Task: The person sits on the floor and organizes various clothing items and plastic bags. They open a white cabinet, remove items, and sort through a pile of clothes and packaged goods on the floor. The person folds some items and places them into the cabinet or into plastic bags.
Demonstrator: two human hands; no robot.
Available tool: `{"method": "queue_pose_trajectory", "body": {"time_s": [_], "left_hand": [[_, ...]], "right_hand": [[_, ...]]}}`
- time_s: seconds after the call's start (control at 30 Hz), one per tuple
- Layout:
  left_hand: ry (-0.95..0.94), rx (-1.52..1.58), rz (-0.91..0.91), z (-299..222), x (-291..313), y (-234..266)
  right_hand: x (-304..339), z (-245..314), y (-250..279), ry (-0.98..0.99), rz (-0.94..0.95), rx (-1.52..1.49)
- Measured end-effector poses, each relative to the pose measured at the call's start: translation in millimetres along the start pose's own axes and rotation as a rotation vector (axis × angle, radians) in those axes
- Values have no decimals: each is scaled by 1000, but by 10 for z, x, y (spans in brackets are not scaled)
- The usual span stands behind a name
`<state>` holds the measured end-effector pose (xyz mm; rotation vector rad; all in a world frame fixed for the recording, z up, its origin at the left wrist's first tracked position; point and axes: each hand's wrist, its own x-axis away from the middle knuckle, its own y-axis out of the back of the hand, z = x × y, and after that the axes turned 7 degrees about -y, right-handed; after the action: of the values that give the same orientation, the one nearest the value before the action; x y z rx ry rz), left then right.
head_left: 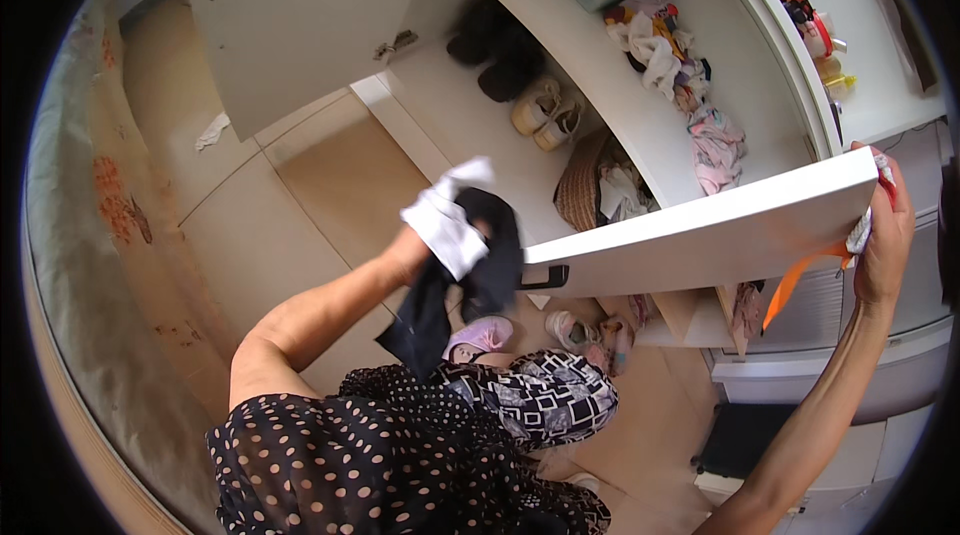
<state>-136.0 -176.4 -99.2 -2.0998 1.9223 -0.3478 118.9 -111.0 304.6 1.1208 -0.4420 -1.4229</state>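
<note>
My left hand (408, 251) is closed around a white cloth (447, 225) and a black cloth (490, 245), which hang bunched together in front of the open cabinet. The white one covers most of my fingers and is slightly blurred. At the right, my right hand (882, 240) grips the outer corner of a white cabinet door (700, 235) that stands swung open. Between that palm and the door show crumpled white and red bits, and an orange strip (795, 285) hangs there; what they belong to is partly hidden.
Inside the cabinet, crumpled clothes (660, 50) lie on the upper shelf. Below are black shoes (500, 50), pale shoes (548, 115) and a woven basket (583, 180) with cloth in it. Another door (300, 25) stands open at the left. Footwear (575, 332) sits beneath the right door.
</note>
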Motion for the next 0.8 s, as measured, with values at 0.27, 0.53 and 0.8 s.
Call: {"method": "queue_pose_trajectory", "body": {"time_s": [0.27, 0.53, 0.8], "left_hand": [[411, -191, -657, 1513, 344, 1314], [286, -382, -831, 1955, -327, 935], [29, 192, -584, 1598, -1691, -820]], "right_hand": [[192, -89, 222, 45, -123, 187], [587, -14, 320, -102, -361, 103], [736, -393, 999, 85, -124, 147]]}}
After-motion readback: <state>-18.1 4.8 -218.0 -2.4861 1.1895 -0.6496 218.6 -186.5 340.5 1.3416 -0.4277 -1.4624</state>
